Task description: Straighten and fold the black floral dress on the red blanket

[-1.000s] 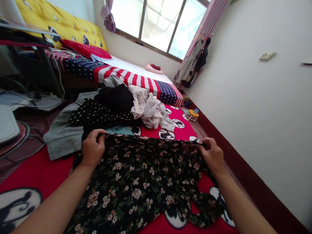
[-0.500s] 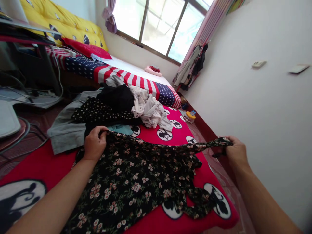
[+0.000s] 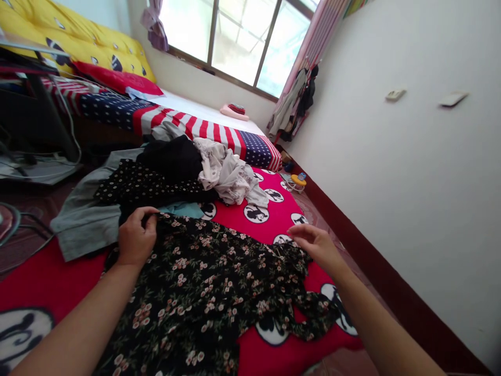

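Note:
A black floral garment (image 3: 219,282) lies spread over a red, monkey-print padded mat (image 3: 274,329). Its sleeve trails toward the right, and its near end runs out of view at the bottom. My left hand (image 3: 138,235) pinches the garment's far edge at the left corner. Over the far right corner of the garment hovers my right hand (image 3: 313,243), thumb and fingers apart with nothing between them. Just beyond my left hand is a heap of clothes: grey trousers (image 3: 88,224), a black dotted piece (image 3: 144,183) and a pale crumpled piece (image 3: 230,175).
Behind the heap stands a bed with a stars-and-stripes cover (image 3: 219,137) and a red pillow (image 3: 117,81). A white wall (image 3: 391,183) rises along the right side. At the left are a round stool (image 3: 10,222) and cables.
My right hand has let go of the strip of fabric it stretched out to the right and moved inward. That strip has dropped onto the mat. My left hand keeps its pinch.

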The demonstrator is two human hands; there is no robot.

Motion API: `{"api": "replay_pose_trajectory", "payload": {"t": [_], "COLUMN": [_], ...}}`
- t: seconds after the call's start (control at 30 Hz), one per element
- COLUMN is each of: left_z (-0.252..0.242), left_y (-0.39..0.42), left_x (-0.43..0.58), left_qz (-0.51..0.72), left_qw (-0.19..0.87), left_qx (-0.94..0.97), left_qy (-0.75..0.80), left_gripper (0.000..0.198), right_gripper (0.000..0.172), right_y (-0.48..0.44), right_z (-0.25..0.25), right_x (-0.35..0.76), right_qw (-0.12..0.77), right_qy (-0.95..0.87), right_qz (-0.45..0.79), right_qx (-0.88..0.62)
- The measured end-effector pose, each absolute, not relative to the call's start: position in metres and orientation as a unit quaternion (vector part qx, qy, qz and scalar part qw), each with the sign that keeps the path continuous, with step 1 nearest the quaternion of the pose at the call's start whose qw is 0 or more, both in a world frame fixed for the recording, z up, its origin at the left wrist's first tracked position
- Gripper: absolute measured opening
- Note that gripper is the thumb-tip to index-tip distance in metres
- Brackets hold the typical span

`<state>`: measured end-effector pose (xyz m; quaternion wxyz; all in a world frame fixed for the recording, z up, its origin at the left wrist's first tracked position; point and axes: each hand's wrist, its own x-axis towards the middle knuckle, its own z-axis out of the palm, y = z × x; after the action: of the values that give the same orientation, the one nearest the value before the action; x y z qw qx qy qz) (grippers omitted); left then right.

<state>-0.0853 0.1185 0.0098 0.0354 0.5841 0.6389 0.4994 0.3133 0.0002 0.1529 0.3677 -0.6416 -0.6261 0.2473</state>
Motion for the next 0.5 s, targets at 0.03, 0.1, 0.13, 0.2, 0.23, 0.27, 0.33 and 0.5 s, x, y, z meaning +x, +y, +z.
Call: {"api": "replay_pose_trajectory", "payload": {"t": [0.03,0.1,0.13,0.2,0.23,0.27,0.33,0.5], "left_z": [0.010,0.012,0.012,0.013,0.013,0.012,0.011,0.026], "left_y": [0.118,0.118,0.117,0.117,0.117,0.117,0.118,0.109], "left_x": [-0.085,-0.085,-0.084,-0.084,-0.083,-0.083,-0.083,-0.088], "left_qz": [0.499,0.499,0.500,0.499,0.498,0.496,0.496,0.506], "left_qw": [0.035,0.036,0.036,0.038,0.037,0.033,0.020,-0.048], "left_qx": [0.583,0.584,0.584,0.586,0.587,0.587,0.588,0.601], "left_qy": [0.640,0.639,0.638,0.637,0.638,0.639,0.639,0.616], "left_gripper": [0.020,0.020,0.020,0.020,0.020,0.020,0.021,0.021], "right_gripper": [0.015,0.013,0.015,0.025,0.034,0.043,0.055,0.008], "right_y": [0.005,0.006,0.002,-0.010,-0.016,-0.021,-0.024,-0.018], "right_z": [0.142,0.123,0.115,0.101,0.094,0.086,0.071,0.054], "right_x": [0.334,0.365,0.373,0.378,0.375,0.371,0.362,0.355], "right_qw": [0.368,0.340,0.315,0.265,0.249,0.242,0.245,0.328], "right_qy": [-0.603,-0.592,-0.603,-0.643,-0.666,-0.686,-0.715,-0.714], "right_qz": [0.205,0.200,0.217,0.248,0.245,0.230,0.178,0.077], "right_qx": [-0.678,-0.703,-0.700,-0.674,-0.659,-0.646,-0.631,-0.614]}}
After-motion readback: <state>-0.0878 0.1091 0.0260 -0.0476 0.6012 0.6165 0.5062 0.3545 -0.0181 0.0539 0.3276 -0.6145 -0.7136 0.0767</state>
